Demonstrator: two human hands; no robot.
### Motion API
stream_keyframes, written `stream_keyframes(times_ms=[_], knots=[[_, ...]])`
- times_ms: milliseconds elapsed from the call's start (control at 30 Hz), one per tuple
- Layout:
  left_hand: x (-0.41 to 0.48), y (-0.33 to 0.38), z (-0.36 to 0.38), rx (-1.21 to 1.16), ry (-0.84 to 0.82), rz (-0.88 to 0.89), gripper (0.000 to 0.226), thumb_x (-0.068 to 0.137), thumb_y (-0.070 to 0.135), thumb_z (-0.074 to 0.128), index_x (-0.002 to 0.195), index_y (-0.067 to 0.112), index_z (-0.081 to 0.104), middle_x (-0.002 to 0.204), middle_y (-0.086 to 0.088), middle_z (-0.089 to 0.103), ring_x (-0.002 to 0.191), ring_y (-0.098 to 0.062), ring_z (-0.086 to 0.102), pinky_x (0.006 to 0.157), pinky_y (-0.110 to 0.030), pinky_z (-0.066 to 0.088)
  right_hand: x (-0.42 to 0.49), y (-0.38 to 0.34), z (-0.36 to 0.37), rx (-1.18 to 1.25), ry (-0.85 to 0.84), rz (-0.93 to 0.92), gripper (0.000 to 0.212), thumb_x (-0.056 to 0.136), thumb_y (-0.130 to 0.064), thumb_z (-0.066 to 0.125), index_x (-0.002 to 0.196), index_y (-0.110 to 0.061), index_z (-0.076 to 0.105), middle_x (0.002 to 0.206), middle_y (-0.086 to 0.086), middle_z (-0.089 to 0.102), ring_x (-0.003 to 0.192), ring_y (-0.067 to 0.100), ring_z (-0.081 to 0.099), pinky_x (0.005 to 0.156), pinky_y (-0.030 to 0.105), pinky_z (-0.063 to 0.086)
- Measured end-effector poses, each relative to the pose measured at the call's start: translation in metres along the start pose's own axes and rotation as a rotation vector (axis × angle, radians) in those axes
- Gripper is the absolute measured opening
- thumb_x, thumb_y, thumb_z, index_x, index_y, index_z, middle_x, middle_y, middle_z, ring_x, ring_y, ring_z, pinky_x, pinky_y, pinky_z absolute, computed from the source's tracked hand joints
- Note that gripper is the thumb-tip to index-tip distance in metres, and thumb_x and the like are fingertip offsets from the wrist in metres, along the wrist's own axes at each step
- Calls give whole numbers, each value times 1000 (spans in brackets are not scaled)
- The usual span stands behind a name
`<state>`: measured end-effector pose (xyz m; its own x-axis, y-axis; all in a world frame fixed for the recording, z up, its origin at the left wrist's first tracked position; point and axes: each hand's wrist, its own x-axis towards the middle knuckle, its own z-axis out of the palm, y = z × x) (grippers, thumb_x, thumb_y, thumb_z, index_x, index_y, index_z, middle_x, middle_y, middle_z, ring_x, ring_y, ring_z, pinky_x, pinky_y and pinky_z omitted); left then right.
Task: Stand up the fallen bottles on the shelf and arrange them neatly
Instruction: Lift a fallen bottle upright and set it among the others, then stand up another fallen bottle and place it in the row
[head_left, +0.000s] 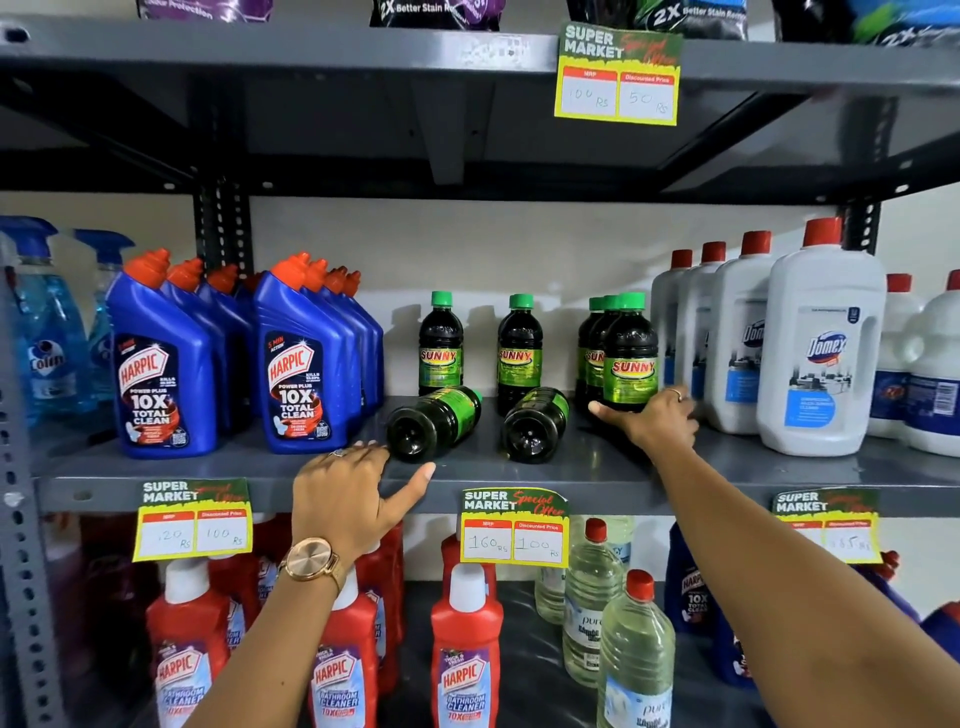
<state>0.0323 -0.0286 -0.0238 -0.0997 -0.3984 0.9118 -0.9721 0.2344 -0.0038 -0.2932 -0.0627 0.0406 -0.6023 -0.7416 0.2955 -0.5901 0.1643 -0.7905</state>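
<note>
From the head camera, a grey metal shelf (519, 480) carries rows of cleaning products. On its left stand blue Harpic bottles (296, 364) with orange caps, and further left blue spray bottles (49, 332). On its right stand white Domex bottles (818, 353) with red caps. Between these groups are the dark Sunny bottles with green caps: one upright Sunny bottle (440, 345) at the back left, another upright one (519, 353) beside it, and a tight cluster of upright Sunny bottles (621, 353) next to the Domex row. Two fallen bottles lie on their sides with their bases toward the camera: the left fallen bottle (431, 423) and the right fallen bottle (535, 423), each in front of an upright one. Yellow price tags (511, 527) hang from the shelf edge; red Harpic bottles (465, 644) and clear bottles (636, 654) stand on the shelf below.

Both arms reach upward to the shelf. The left hand (348, 499), with a wristwatch (311, 564) on the wrist, is spread open at the shelf edge, fingers just beside the base of the left fallen bottle, gripping nothing. The right hand (657, 418) is extended further in, fingers wrapped around the lower part of the front bottle of the cluster, thumb pointing left.
</note>
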Motion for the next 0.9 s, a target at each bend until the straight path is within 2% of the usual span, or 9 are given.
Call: stream_keyframes(times_ms=[100,167,267,333,400,467,533,733,900], knots=[[0,1,0,-1,3,5,76,84,74,19,66,17,66,60,1,66,56,-22,63,50,-26,41,-16,-7,-6,25,239,-119,117,64,-77,62,142,5,31,141,24,39,129,43,39,105,50,34],[1,1,0,-3,6,8,75,84,73,19,65,17,66,59,1,65,55,-21,63,49,-26,40,-27,-15,-11,113,275,-241,92,71,-80,50,110,3,59,110,20,61,107,39,57,88,44,45],[1,0,1,3,-2,0,73,84,73,22,64,17,66,58,2,64,54,-20,62,49,-25,40,-47,-37,-10,60,-175,-220,100,60,-94,33,91,-3,63,85,14,65,78,28,63,84,46,53],[1,0,1,3,-10,-1,70,83,72,26,64,17,65,58,2,64,54,-20,62,49,-26,40,-53,-56,-5,-5,-478,-89,114,59,-95,32,127,-7,55,123,20,61,96,28,67,94,42,54],[1,0,1,6,-15,-2,69,82,72,28,65,17,65,59,2,65,55,-20,62,50,-26,41,-51,-73,3,-41,-618,44,102,64,-88,46,132,-12,47,134,16,55,72,20,75,61,25,61],[1,0,2,10,-14,-2,68,82,72,28,66,17,66,59,3,65,55,-20,62,50,-26,41,-47,-81,11,-41,-655,100,78,70,-74,59,113,-10,52,109,12,63,40,16,66,35,17,48],[1,0,2,14,-18,-3,68,82,71,28,66,17,66,59,3,65,55,-19,62,50,-26,41,-44,-76,20,44,-638,120,69,69,-66,63,107,-9,57,94,10,65,53,19,68,39,19,50],[1,0,3,19,0,0,67,82,71,29,64,17,66,59,2,65,55,-20,63,50,-25,41,-53,-45,30,270,-269,-71,83,61,-76,57,104,-7,67,100,9,68,92,29,66,85,41,56],[1,-1,2,11,4,-3,67,82,71,30,65,17,66,60,1,66,55,-20,63,50,-26,41,-59,-49,31,200,-97,-355,70,74,-57,70,113,-2,49,107,14,64,99,37,62,80,39,49]])
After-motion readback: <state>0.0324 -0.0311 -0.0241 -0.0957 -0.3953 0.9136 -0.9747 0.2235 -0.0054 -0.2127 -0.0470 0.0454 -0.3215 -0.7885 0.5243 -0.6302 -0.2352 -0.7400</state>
